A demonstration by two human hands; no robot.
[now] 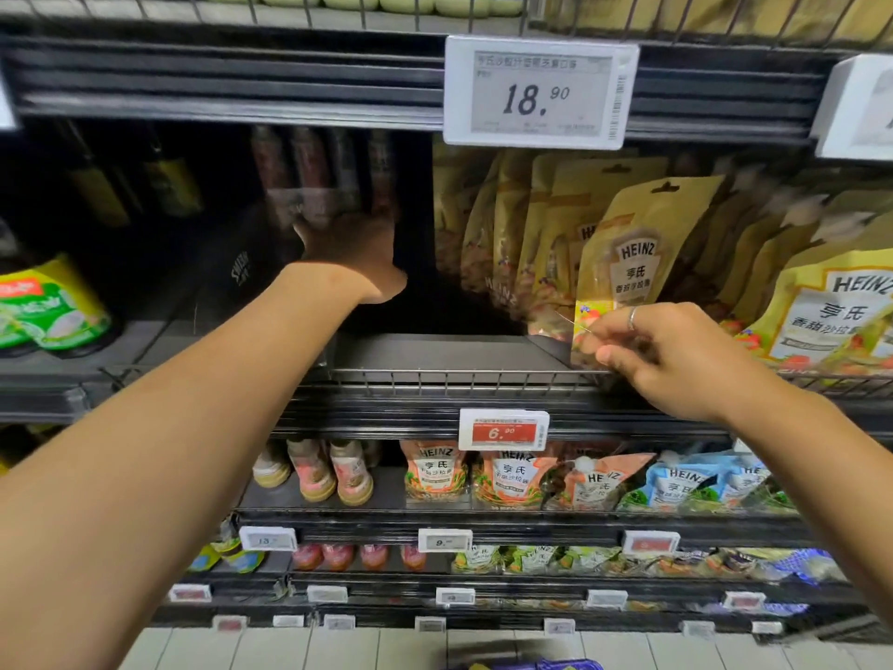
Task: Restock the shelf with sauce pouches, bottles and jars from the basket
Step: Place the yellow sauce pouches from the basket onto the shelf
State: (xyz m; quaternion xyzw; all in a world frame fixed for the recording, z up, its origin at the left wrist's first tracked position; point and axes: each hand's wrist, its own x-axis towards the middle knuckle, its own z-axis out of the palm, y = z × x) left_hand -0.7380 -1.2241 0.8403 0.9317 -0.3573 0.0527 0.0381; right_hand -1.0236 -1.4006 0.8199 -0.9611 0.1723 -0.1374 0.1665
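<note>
My left hand reaches deep into the dark gap of the middle shelf, up against several dark bottles at the back; its fingers are hidden in shadow and blur. My right hand pinches the lower corner of a yellow Heinz pouch that stands at the front of a row of like pouches. A purple basket just shows at the bottom edge.
Price tags hang on the shelf rails. More yellow pouches stand to the right, green-labelled tubs to the left. Lower shelves hold small bottles and orange and blue pouches. A wire lip fronts the middle shelf.
</note>
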